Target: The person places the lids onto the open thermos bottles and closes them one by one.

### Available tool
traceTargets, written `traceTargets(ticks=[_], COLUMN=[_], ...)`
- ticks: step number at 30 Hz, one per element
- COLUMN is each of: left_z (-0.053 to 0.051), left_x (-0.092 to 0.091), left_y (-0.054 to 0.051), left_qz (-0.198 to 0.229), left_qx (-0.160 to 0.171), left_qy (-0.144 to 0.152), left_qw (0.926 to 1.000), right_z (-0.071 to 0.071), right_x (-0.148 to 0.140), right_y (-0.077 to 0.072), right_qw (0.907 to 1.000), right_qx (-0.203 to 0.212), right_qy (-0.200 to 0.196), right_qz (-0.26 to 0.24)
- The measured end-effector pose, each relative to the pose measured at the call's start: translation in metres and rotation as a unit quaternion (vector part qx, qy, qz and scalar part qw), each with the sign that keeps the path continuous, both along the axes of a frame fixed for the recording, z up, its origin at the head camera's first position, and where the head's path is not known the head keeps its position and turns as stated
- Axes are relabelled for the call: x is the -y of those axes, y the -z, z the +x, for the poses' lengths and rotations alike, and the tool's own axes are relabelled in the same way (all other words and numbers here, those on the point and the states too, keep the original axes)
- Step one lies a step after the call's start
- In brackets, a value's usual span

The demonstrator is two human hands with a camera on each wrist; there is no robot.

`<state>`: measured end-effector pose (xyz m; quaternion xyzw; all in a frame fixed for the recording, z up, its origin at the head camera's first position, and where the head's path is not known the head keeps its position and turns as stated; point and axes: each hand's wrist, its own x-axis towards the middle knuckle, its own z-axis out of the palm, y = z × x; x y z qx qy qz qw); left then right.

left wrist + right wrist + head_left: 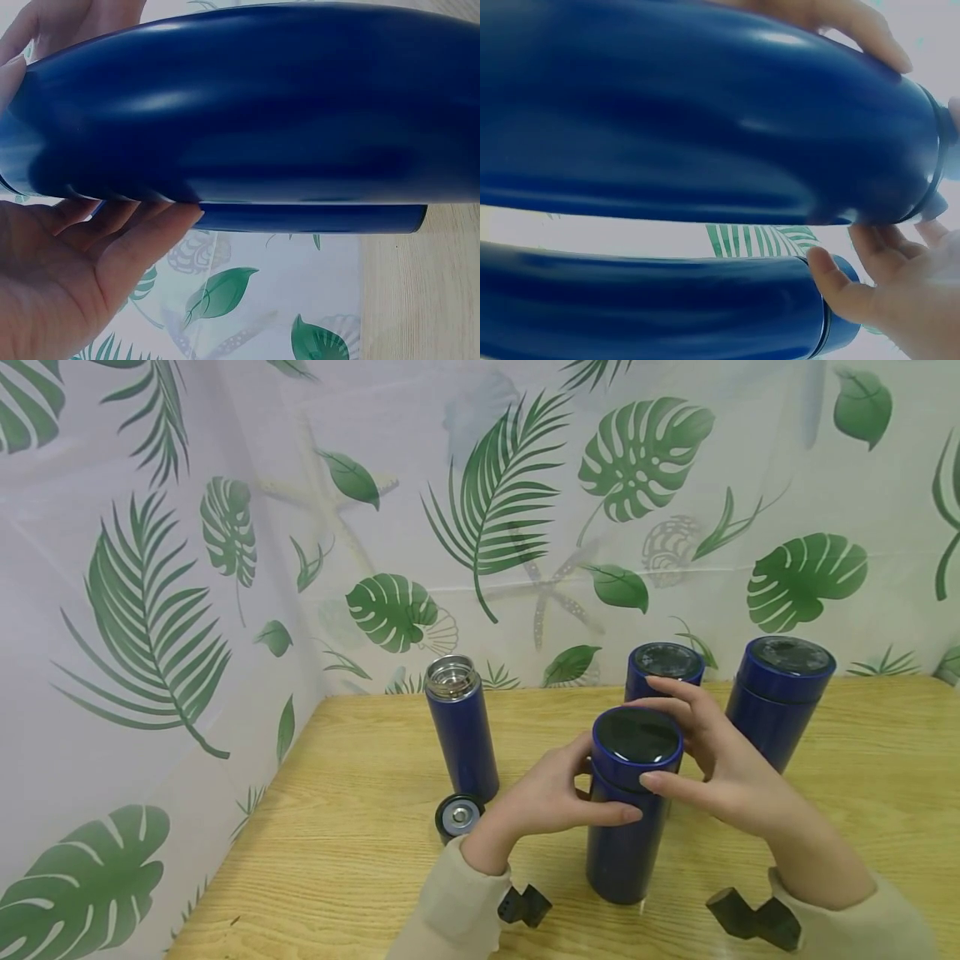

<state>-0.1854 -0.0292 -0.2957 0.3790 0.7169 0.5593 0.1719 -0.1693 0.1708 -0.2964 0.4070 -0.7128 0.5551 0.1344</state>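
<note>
A blue bottle (624, 852) with a black-topped lid (637, 735) stands upright between both hands. My left hand (551, 793) grips its upper body just below the lid seam, thumb across the front; in the left wrist view the fingers of the left hand (67, 270) lie along the blue bottle (285, 105). My right hand (727, 760) holds the lid from the right, thumb at its front edge and fingers behind. In the right wrist view the right hand (907, 285) is at the lid end of the bottle (705, 112). The far fingertips are partly hidden.
An uncapped blue bottle (465, 735) stands at the left, its mouth showing metal. A removed lid (459, 817) lies before it, underside up. Behind the hands stand two more capped bottles, one in the middle (663, 662) and one at right (776, 702), on the wooden table (300, 860).
</note>
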Motion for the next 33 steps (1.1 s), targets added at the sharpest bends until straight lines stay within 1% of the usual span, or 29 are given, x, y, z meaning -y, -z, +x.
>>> traceTargets(ticks=[3, 5, 7, 9, 10, 12, 15, 17, 18, 20, 21, 23, 28, 31, 33], left_z=[0.0, 0.0, -0.0001, 0.0, 0.0001, 0.0002, 0.0002, -0.0001, -0.0002, -0.0004, -0.0005, -0.0005, -0.0002, -0.0001, 0.0], left_x=[0.0001, 0.0001, 0.0001, 0.0003, 0.0003, 0.0004, 0.0003, 0.0001, 0.0, -0.0001, 0.0, 0.0, 0.0, 0.0, 0.0002], left_y=[0.0003, 0.0005, 0.0006, 0.0005, 0.0004, 0.0003, 0.0004, 0.0009, 0.001, 0.0012, 0.0012, 0.001, 0.0007, 0.0007, 0.0008], left_qz=[0.002, 0.002, 0.003, 0.003, 0.002, 0.002, 0.002, 0.003, 0.004, 0.004, 0.004, 0.004, 0.003, 0.0, -0.002], left_qx=[0.001, 0.001, 0.001, 0.001, 0.0, -0.001, -0.001, -0.001, -0.001, -0.002, -0.002, -0.003, -0.004, -0.006, -0.008], left_qy=[0.004, 0.005, 0.006, 0.006, 0.005, 0.004, 0.002, 0.001, 0.001, 0.001, 0.001, 0.001, 0.0, -0.001, -0.001], left_qw=[1.0, 1.0, 1.0, 1.0, 1.0, 1.0, 1.0, 1.0, 1.0, 1.0, 1.0, 1.0, 1.0, 1.0, 1.0], right_z=[0.0027, 0.0035, 0.0037, 0.0035, 0.0032, 0.0016, -0.002, -0.0039, -0.0047, -0.0054, -0.0053, -0.0058, -0.0055, -0.0028, -0.0005], right_x=[0.0027, 0.0044, 0.0055, 0.0057, 0.0054, 0.004, 0.0012, -0.0009, -0.0017, -0.0027, -0.0031, -0.0031, -0.0019, -0.0009, 0.0002], right_y=[-0.001, -0.0014, -0.0017, -0.0014, -0.001, 0.0004, 0.0026, 0.0034, 0.0037, 0.0037, 0.0034, 0.0038, 0.0037, 0.0026, 0.0018], right_qw=[0.9972, 0.9942, 0.9922, 0.9914, 0.9921, 0.996, 1.0, 0.9982, 0.9967, 0.9951, 0.9952, 0.995, 0.9967, 0.9991, 1.0], right_qx=[-0.003, -0.009, -0.012, -0.013, -0.012, -0.008, 0.0, 0.012, 0.013, 0.018, 0.023, 0.018, 0.008, 0.008, 0.002], right_qy=[0.067, 0.098, 0.115, 0.12, 0.115, 0.081, -0.005, -0.058, -0.077, -0.094, -0.093, -0.096, -0.077, -0.038, 0.002], right_qz=[0.031, 0.043, 0.048, 0.05, 0.049, 0.038, 0.006, -0.012, -0.019, -0.022, -0.019, -0.022, -0.026, -0.014, 0.003])
